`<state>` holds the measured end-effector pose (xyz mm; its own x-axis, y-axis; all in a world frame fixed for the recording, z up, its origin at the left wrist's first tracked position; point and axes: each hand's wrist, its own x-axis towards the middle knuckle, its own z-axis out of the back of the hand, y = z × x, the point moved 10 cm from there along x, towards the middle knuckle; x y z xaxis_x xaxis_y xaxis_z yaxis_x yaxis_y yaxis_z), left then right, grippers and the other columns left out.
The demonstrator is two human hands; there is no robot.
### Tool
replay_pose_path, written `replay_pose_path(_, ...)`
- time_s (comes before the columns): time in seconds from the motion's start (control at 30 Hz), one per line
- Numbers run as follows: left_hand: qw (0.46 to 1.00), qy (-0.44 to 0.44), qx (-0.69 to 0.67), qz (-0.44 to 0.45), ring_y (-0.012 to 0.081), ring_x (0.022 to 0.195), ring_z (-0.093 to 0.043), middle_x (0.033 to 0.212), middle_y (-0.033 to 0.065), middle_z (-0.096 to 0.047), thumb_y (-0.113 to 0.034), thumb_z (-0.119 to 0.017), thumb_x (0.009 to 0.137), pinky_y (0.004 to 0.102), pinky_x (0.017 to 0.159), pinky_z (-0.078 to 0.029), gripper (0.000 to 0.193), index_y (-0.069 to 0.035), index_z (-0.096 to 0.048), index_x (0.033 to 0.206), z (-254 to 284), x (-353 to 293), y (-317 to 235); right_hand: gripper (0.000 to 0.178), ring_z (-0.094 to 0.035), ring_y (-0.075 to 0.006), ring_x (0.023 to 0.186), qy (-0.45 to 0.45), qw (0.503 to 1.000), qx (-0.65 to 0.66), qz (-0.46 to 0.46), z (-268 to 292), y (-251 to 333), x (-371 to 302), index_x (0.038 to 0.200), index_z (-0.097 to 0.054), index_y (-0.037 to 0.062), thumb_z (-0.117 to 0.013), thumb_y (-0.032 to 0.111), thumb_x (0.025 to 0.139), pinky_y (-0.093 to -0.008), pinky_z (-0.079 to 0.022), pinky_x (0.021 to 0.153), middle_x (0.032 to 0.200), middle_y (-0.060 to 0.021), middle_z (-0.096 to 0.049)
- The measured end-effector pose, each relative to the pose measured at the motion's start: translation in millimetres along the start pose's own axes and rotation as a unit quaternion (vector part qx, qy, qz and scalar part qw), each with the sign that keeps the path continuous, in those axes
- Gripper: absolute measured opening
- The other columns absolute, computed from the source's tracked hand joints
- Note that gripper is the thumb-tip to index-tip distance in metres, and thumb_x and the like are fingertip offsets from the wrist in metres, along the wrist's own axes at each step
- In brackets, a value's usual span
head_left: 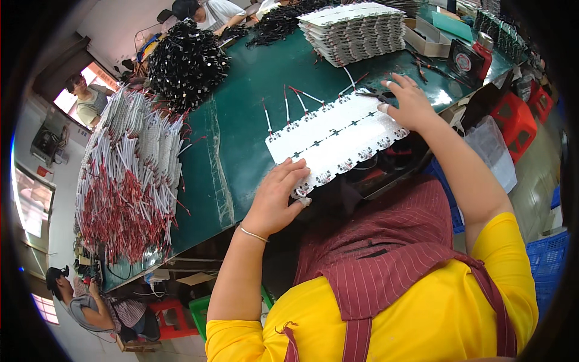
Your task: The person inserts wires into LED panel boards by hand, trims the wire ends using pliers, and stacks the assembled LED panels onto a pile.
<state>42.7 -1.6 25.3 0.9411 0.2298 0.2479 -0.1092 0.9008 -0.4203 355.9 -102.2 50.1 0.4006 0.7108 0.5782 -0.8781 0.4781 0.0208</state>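
Note:
A white panel [338,136], with small parts along its long edges and dark cross-shaped cut-outs down the middle, lies in front of me at the table's edge. Several white wires with red ends [287,108] stick out from its far edge. My left hand [278,194] grips its left end, fingers on top and the taped thumb at the near corner. By the far right corner, my right hand [413,104] is open, with taped fingertips and thumb and index finger apart. A dark slim tool [375,95] lies between them, partly hidden; its kind is unclear.
Bundled white-and-red wires [129,181] cover the green table's [253,72] left side. Behind them rises a black cable heap [187,66]. Stacked white panels [353,33], pliers [420,69] and a red bottle [482,51] stand farther off. Other people sit around; red stools [514,123] are at right.

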Motion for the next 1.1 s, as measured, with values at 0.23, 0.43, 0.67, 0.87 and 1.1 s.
replay_pose_path(0.23, 1.000, -0.013, 0.015, 0.008, 0.0360, 0.144, -0.042, 0.147, 0.0122, -0.055, -0.006, -0.078, 0.077, 0.0452, 0.119, -0.035, 0.058, -0.007, -0.059, 0.132, 1, -4, 2, 0.057, -0.054, -0.0407, 0.128, 0.165, 0.983, 0.072, -0.021, -43, -13, 3, 0.142, -0.057, 0.0133, -0.067, 0.039, 0.093, -0.0509, -0.044, 0.108, 0.136, -0.0162, -0.059)
replay_pose_path(0.43, 1.000, -0.009, 0.010, -0.003, 0.0356, 0.144, -0.043, 0.146, 0.0118, -0.056, -0.002, -0.077, 0.077, 0.0444, 0.118, -0.037, 0.058, -0.007, -0.059, 0.132, 0, 1, 1, 0.045, -0.063, -0.0393, 0.108, 0.094, 0.993, -0.017, -0.070, -13, -20, -18, 0.136, -0.058, 0.0069, -0.062, 0.028, 0.097, -0.0483, -0.050, 0.096, 0.117, -0.0184, -0.064)
replay_pose_path(0.67, 0.998, -0.014, 0.050, -0.021, 0.0361, 0.138, -0.049, 0.143, 0.0115, -0.058, -0.003, -0.079, 0.076, 0.0437, 0.117, -0.039, 0.059, -0.008, -0.062, 0.132, 2, -1, -3, 0.029, -0.064, -0.0453, 0.096, 0.180, 0.895, 0.404, -0.059, 63, 72, -98, 0.102, -0.058, 0.0009, -0.070, 0.024, 0.090, -0.0485, -0.050, 0.080, 0.096, -0.0256, -0.066)
replay_pose_path(0.87, 0.999, 0.012, -0.002, -0.038, 0.0375, 0.142, -0.045, 0.144, 0.0108, -0.058, -0.017, -0.083, 0.076, 0.0455, 0.116, -0.039, 0.057, -0.011, -0.064, 0.129, -16, 18, 4, 0.040, -0.062, -0.0426, 0.102, 0.367, 0.890, 0.268, 0.044, -4, 135, -176, 0.117, -0.057, 0.0025, -0.072, 0.023, 0.086, -0.0499, -0.050, 0.091, 0.107, -0.0228, -0.063)
replay_pose_path(1.1, 0.998, -0.012, 0.005, -0.058, 0.0374, 0.140, -0.048, 0.149, 0.0186, -0.053, -0.027, -0.058, 0.101, 0.0428, 0.116, -0.039, 0.042, -0.008, -0.060, 0.138, -6, 19, 10, 0.039, -0.059, -0.0399, 0.105, 0.206, 0.947, 0.224, 0.103, 8, 172, -140, 0.115, -0.055, 0.0025, -0.073, 0.019, 0.084, -0.0492, -0.050, 0.092, 0.107, -0.0207, -0.059)
